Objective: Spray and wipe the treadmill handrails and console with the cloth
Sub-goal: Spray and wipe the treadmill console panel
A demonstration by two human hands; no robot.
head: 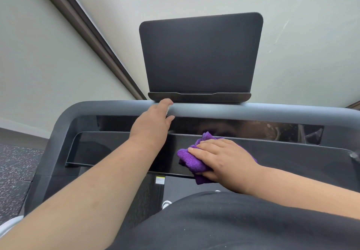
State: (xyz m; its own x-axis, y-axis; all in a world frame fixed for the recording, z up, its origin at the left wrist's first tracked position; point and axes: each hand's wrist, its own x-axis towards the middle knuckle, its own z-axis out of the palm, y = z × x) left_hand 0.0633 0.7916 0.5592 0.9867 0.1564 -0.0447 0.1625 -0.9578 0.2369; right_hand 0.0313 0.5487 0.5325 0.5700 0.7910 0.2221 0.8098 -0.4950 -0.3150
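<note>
Right hand (224, 158) flat on purple cloth (190, 158) — glossy console (116, 150).

- Cloth (191, 159): purple, fluffy, bunched into a wad; lies pressed on the console panel, right of its middle, overhanging the panel's near edge.
- Console panel (116, 150): long, glossy black, tilted, dark.
- Handrail (253, 111): grey rounded bar along the console's far edge, curving down at the left corner.
- Screen (200, 55): dark, upright above the bar.
</note>
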